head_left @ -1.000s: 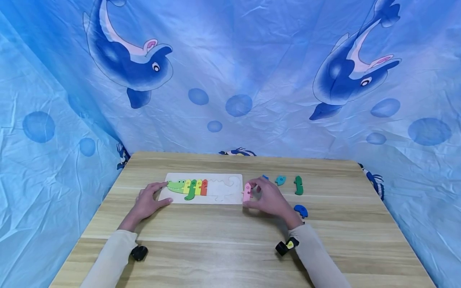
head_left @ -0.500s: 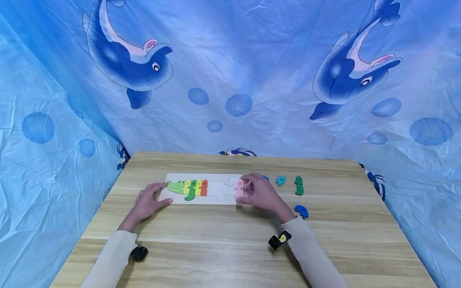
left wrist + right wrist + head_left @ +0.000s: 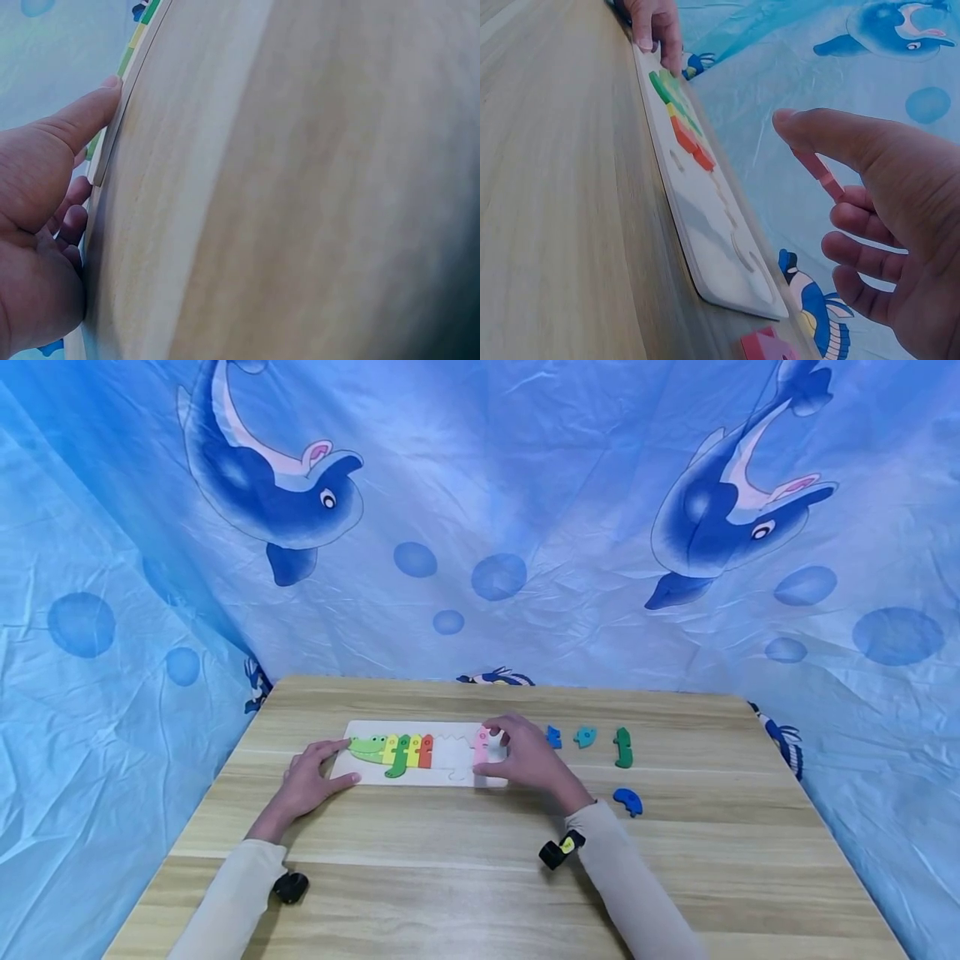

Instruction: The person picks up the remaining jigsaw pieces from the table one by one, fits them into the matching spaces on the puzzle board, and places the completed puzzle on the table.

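Observation:
A white puzzle board (image 3: 453,778) with a crocodile design lies on the table. Its left half carries the green crocodile head (image 3: 367,748), yellow and green pieces, and an orange-red piece (image 3: 425,752); grooves show to their right. At the board's left end, my left hand (image 3: 306,783) holds it, thumb (image 3: 94,112) along the near edge and fingers toward the far side. Over the board's right part, my right hand (image 3: 528,758) pinches a pink puzzle piece (image 3: 481,746) upright between thumb and fingers. In the right wrist view this piece (image 3: 821,176) shows edge-on, above the board.
Right of the board lie a blue piece (image 3: 553,737), a teal piece (image 3: 585,737), a green piece (image 3: 623,747) and a curved blue piece (image 3: 628,802). A reddish-pink piece (image 3: 767,346) lies beside the board's right end. A blue dolphin-print curtain (image 3: 480,527) surrounds the wooden table (image 3: 420,885).
My right hand has carried the pink piece leftward from the board's right edge to over the board, uncovering the blue piece behind it. My left hand has stayed in place.

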The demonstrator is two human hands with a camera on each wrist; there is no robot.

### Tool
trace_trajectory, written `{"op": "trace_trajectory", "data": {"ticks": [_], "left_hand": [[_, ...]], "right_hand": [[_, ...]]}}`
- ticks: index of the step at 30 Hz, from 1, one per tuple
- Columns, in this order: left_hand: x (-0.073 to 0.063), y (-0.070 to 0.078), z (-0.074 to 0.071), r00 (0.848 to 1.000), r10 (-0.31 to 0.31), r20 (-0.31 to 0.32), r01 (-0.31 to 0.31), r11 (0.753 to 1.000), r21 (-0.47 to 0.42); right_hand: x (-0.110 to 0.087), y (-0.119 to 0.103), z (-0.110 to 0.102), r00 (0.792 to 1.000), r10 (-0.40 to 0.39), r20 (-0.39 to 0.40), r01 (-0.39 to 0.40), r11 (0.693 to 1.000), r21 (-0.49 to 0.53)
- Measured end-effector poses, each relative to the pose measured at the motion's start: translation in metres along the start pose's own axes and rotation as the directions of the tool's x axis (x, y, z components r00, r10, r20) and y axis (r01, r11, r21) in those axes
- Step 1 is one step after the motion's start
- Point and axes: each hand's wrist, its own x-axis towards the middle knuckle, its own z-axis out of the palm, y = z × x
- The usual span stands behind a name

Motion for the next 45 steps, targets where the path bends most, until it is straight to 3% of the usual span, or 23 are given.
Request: {"op": "trace_trajectory", "data": {"ticks": [12, 29, 45], "left_hand": [[0.000, 0.001, 0.000, 1.000, 0.006, -0.008, -0.006, 1.000, 0.000], [0.001, 0.002, 0.000, 1.000, -0.003, -0.008, 0.003, 1.000, -0.005], [0.001, 0.002, -0.003, 1.000, -0.007, 0.000, 0.007, 1.000, -0.008]], "right_hand": [[0.016, -0.004, 0.016, 1.000, -0.005, -0.009, 0.005, 1.000, 0.028], [0.038, -0.008, 0.032, 0.999, -0.007, 0.051, 0.007, 1.000, 0.005], [0.056, -0.012, 0.047, 0.997, 0.013, 0.082, -0.018, 0.998, 0.062]]}}
